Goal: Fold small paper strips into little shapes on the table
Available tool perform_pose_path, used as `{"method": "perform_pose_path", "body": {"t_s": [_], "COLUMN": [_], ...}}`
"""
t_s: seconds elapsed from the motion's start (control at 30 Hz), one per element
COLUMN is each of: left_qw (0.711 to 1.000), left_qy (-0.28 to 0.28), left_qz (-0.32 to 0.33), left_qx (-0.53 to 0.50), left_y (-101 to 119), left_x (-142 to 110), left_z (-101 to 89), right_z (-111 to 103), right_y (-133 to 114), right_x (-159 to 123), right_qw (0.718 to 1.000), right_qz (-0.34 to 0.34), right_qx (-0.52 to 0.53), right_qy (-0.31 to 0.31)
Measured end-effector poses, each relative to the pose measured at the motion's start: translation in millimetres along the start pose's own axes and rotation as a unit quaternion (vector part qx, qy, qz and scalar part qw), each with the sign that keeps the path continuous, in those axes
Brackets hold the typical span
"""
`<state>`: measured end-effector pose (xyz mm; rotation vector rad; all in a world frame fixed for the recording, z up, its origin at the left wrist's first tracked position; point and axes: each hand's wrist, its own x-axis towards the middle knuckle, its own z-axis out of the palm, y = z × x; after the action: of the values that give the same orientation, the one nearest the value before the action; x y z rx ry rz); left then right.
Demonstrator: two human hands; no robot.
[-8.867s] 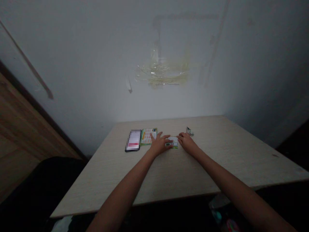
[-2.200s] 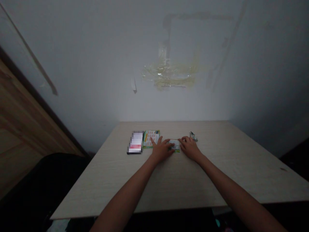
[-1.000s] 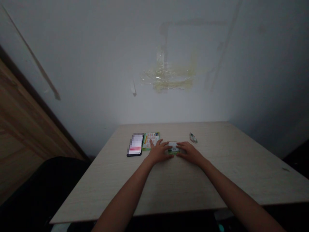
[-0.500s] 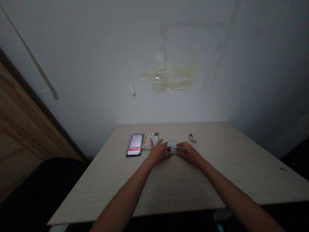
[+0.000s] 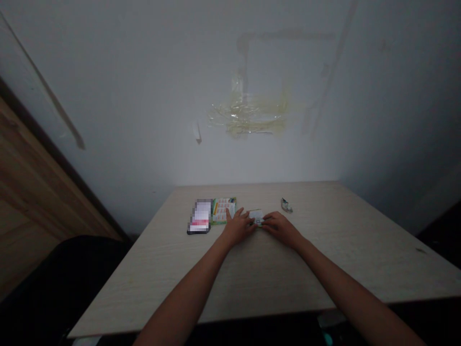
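Between my two hands lies a small white printed paper (image 5: 257, 216) with a dark square mark and some green at its near edge. My left hand (image 5: 237, 228) grips its left side with thumb and forefinger, the other fingers spread out. At the right side, my right hand (image 5: 281, 228) holds the edge with bent fingers. Part of the paper is covered by the fingertips. Just left of my left hand, a green-bordered printed sheet (image 5: 221, 210) with rows of small boxes lies flat, partly under its outstretched fingers.
A phone (image 5: 200, 216) with a blurred-out screen lies left of the printed sheet. A small crumpled wrapper (image 5: 286, 205) sits behind my right hand. The pale wooden table (image 5: 173, 274) meets a wall (image 5: 144, 96) with old clear tape (image 5: 248, 117). Dark fabric (image 5: 65, 283) is at the left.
The near edge of the small paper has shifted slightly away from me, and my fingers have closed in a little around it. The other things have stayed put.
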<state>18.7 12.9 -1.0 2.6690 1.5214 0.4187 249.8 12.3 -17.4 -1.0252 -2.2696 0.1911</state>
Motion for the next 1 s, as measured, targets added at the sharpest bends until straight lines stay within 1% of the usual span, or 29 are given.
{"method": "perform_pose_path", "body": {"t_s": [0.1,0.23,0.3,0.47,0.6,0.7,0.77,0.87,1.0], "left_qw": [1.0,0.999,0.999,0.997,0.997,0.997,0.997,0.997,0.997], "left_qy": [0.004,0.019,0.03,0.035,0.045,0.052,0.054,0.048,0.038], "left_qz": [-0.003,-0.02,-0.032,-0.061,-0.061,-0.061,-0.057,-0.058,-0.064], "left_qx": [-0.007,-0.02,-0.023,-0.022,-0.02,-0.016,-0.009,0.004,0.008], "left_y": [0.8,4.2,6.8,12.6,15.4,16.8,17.3,16.9,15.3], "left_x": [-0.2,-0.9,-0.8,0.9,0.5,-1.3,-2.3,-2.6,-1.4], "left_z": [0.4,-0.6,-1.4,-4.1,-5.5,-4.9,-3.9,-2.4,-1.7], "right_z": [-2.0,-5.8,-6.8,-6.8,-8.6,-10.2,-9.9,-6.8,-2.1], "right_y": [-0.9,-2.1,-1.5,2.0,1.8,0.8,1.4,4.9,9.5], "right_x": [0.6,3.0,4.5,6.4,5.4,4.3,3.9,4.0,4.7], "right_qw": [1.0,0.998,0.997,0.997,0.997,0.997,0.998,1.0,0.998], "right_qz": [0.01,0.05,0.06,0.059,0.058,0.045,0.032,0.015,0.035], "right_qx": [0.007,0.028,0.035,0.045,0.054,0.057,0.045,-0.002,-0.059], "right_qy": [-0.008,-0.011,-0.016,-0.024,-0.019,-0.019,-0.015,-0.011,-0.007]}}
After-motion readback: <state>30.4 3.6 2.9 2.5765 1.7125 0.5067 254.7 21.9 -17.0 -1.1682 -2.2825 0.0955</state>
